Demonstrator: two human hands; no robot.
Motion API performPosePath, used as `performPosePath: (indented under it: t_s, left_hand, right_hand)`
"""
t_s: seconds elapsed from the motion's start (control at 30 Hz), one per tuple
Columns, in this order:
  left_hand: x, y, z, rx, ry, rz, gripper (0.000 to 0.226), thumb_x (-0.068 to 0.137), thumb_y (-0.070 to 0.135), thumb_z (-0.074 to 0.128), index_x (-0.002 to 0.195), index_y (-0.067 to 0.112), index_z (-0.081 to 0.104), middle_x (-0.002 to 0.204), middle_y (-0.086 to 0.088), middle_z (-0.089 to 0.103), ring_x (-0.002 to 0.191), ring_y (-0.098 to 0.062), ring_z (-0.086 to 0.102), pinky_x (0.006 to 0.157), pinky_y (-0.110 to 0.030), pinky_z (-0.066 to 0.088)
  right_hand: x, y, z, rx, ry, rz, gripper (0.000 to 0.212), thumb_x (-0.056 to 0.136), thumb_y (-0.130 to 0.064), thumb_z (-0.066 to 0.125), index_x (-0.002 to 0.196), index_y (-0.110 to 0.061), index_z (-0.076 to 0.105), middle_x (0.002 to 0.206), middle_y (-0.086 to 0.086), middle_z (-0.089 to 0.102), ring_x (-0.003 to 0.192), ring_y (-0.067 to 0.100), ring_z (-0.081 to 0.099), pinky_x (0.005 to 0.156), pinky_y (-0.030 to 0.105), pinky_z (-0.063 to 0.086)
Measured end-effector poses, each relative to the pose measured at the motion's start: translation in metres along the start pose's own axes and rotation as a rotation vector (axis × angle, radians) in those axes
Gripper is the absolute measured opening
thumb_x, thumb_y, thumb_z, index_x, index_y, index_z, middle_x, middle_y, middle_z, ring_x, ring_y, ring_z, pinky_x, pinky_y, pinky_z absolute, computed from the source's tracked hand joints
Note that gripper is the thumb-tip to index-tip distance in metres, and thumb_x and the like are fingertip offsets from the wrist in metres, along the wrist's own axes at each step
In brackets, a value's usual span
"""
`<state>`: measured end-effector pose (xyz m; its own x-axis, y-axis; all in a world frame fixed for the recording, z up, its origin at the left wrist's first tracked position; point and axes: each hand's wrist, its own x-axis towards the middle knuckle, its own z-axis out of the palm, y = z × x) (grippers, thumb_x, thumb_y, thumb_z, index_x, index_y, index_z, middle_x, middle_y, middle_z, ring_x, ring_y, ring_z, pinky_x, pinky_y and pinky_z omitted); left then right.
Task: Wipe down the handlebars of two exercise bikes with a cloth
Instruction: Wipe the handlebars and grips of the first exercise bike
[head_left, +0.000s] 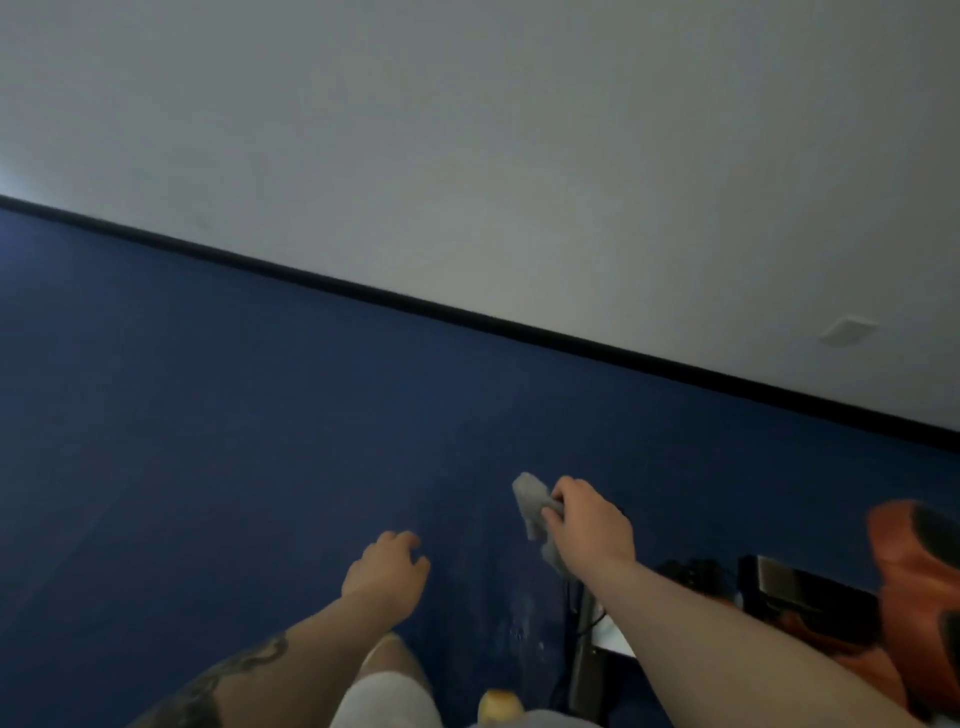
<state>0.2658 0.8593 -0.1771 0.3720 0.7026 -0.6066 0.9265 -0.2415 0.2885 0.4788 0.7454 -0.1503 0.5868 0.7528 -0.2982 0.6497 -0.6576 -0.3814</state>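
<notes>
My right hand (589, 525) grips a crumpled grey cloth (532, 501) out in front of me, above the blue floor. My left hand (389, 569) hangs beside it to the left with loosely curled fingers and holds nothing. At the lower right edge sits part of an exercise bike (914, 582) in orange and black, with a dark console panel (802, 590). Its handlebars are not clearly visible; both hands are apart from the bike.
Blue carpet floor (234, 415) fills the middle, ending at a black skirting strip (467, 317) under a white wall (519, 156). A grey metal post and black cables (582, 639) stand below my right forearm. My leg in light shorts (384, 696) is at the bottom.
</notes>
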Motion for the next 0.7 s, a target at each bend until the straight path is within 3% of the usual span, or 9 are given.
performPosePath:
  t_s: [0.17, 0.4, 0.53, 0.7]
  left_hand:
    - [0.094, 0.023, -0.063, 0.152, -0.057, 0.141, 0.042, 0.098, 0.034, 0.037, 0.139, 0.022, 0.044, 0.143, 0.000, 0.042, 0.125, -0.021, 0.047, 0.099, -0.033, 0.041]
    - [0.208, 0.096, -0.151, 0.357, -0.090, 0.363, 0.041, 0.098, 0.033, 0.036, 0.136, 0.021, 0.045, 0.140, -0.002, 0.044, 0.122, -0.023, 0.049, 0.098, -0.035, 0.042]
    - [0.235, 0.138, -0.153, 0.405, -0.182, 0.469, 0.042, 0.099, 0.032, 0.037, 0.138, 0.022, 0.044, 0.140, -0.001, 0.044, 0.118, -0.021, 0.051, 0.096, -0.035, 0.045]
    - [0.273, 0.215, -0.138, 0.503, -0.278, 0.634, 0.042, 0.099, 0.033, 0.037, 0.139, 0.022, 0.043, 0.142, 0.001, 0.042, 0.120, -0.020, 0.050, 0.099, -0.035, 0.045]
  right_hand:
    - [0.070, -0.021, -0.011, 0.024, 0.061, 0.106, 0.011, 0.095, -0.034, 0.051, 0.091, -0.025, 0.045, 0.096, -0.005, 0.054, 0.079, 0.016, 0.055, 0.064, 0.030, 0.039]
    - [0.121, -0.029, -0.021, 0.184, 0.214, 0.444, 0.013, 0.093, -0.037, 0.052, 0.088, -0.026, 0.047, 0.093, -0.008, 0.054, 0.076, 0.013, 0.055, 0.064, 0.033, 0.045]
    - [0.136, -0.025, -0.031, 0.255, 0.269, 0.611, 0.015, 0.093, -0.037, 0.053, 0.086, -0.024, 0.047, 0.091, -0.007, 0.053, 0.075, 0.015, 0.054, 0.061, 0.030, 0.038]
    - [0.168, 0.013, -0.049, 0.291, 0.313, 0.776, 0.014, 0.094, -0.036, 0.050, 0.087, -0.024, 0.047, 0.094, -0.006, 0.054, 0.077, 0.014, 0.056, 0.063, 0.032, 0.045]
